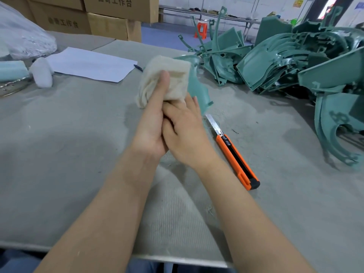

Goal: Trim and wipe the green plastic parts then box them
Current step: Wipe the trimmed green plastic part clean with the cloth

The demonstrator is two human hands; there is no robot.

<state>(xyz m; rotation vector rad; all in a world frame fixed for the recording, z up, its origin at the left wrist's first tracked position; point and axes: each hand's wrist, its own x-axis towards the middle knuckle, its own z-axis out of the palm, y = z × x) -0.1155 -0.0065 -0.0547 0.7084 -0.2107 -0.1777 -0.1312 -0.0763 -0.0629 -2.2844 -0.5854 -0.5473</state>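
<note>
My left hand (152,119) holds a cream cloth (167,79) against a green plastic part (198,91), with the thumb pressed up over the cloth. My right hand (184,133) sits close beside it and grips the part's lower end; some of its fingers are tucked behind the left palm. The cloth covers most of the part. An orange utility knife (237,154) lies on the table just right of my right hand, its blade out and pointing away from me.
A large heap of green plastic parts (295,62) fills the right side of the grey table (69,125). At the back left are a white sheet of paper (88,64), a pen (138,67), a white foam piece (42,73) and cardboard boxes (110,18).
</note>
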